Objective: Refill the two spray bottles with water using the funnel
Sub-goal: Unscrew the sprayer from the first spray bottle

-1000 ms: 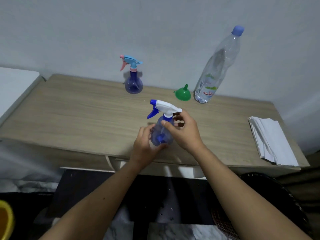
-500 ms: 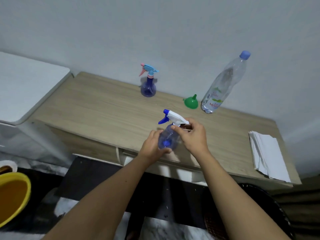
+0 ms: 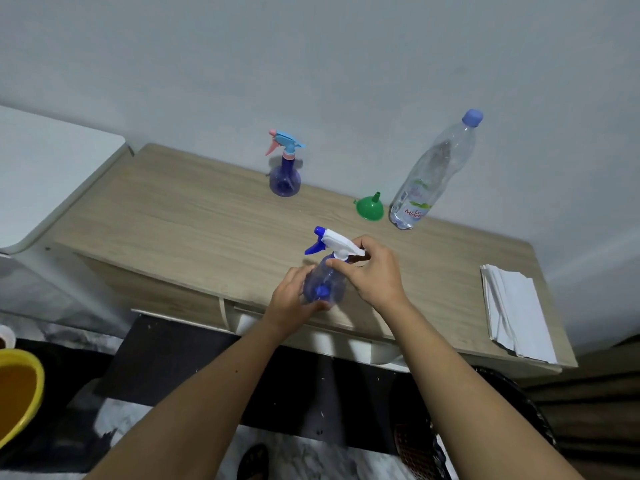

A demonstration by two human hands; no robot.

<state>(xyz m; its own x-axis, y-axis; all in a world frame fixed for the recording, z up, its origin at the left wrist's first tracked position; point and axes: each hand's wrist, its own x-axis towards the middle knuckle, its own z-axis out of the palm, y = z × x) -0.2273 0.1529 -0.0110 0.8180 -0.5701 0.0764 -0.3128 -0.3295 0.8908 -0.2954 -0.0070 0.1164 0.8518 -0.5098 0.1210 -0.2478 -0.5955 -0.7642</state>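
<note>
Both hands are on the near spray bottle (image 3: pixel 323 282) at the table's (image 3: pixel 173 223) front edge: left hand (image 3: pixel 292 299) wrapped round its blue body, right hand (image 3: pixel 372 271) pinching the white collar, as a second ago. Nothing has come loose yet, so I'd say the unscrewing is barely underway. Further back stand the second spray bottle (image 3: pixel 284 174), the green funnel (image 3: pixel 370 207) and the capped water bottle (image 3: pixel 433 174).

The yellow basin (image 3: pixel 15 396) is cut off at the left edge; the right hand (image 3: pixel 372 275) hides the near spray bottle (image 3: pixel 323 282)'s collar.
</note>
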